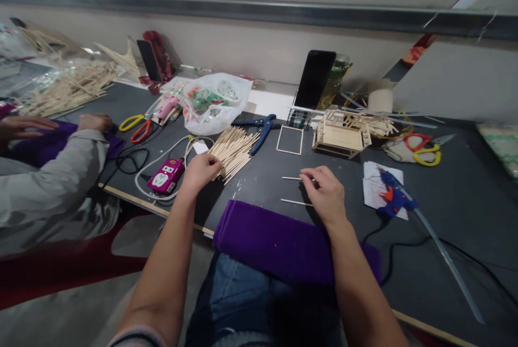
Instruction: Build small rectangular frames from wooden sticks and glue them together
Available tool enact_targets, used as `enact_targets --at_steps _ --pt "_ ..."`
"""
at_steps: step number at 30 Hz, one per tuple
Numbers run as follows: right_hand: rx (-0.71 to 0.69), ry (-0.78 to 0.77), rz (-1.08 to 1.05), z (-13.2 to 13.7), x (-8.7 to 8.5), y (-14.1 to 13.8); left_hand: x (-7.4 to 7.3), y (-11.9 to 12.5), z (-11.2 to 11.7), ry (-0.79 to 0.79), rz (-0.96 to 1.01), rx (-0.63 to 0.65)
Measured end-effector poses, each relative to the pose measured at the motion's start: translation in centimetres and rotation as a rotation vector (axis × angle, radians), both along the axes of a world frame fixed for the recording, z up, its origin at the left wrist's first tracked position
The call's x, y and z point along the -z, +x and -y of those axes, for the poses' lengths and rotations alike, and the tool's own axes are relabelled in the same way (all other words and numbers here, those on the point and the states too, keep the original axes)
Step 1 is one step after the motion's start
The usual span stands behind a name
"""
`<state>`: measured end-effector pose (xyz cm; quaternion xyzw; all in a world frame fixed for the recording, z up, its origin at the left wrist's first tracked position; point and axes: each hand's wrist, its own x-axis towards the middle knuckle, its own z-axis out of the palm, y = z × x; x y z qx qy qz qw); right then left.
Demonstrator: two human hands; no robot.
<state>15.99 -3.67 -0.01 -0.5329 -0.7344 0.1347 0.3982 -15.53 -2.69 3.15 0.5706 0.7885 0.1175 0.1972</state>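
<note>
My left hand [201, 170] reaches into a pile of thin wooden sticks [233, 148] on the dark table [445, 212], its fingers closed on the near end of the pile. My right hand [325, 190] rests on the table with its fingers pinched on a single stick [292, 178]. A second loose stick [294, 202] lies just left of that hand. Behind them lie a small square stick frame [290, 140] and a small stick-built model [341, 136].
A blue glue gun [392, 196] lies on paper at right, its cable trailing. Purple cloth [275, 242] covers my lap. Blue cutters [262, 130], a plastic bag [212, 101], scissors [137, 126], a pink power strip [165, 175] and a propped phone [314, 78] stand behind. Another person's sleeve [52, 174] is at left.
</note>
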Motion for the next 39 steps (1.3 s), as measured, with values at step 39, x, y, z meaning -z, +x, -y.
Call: enact_targets --at_steps 39 --pt "-0.018 -0.03 0.016 0.1 0.3 -0.2 1.7 3.5 -3.3 0.155 -0.182 0.235"
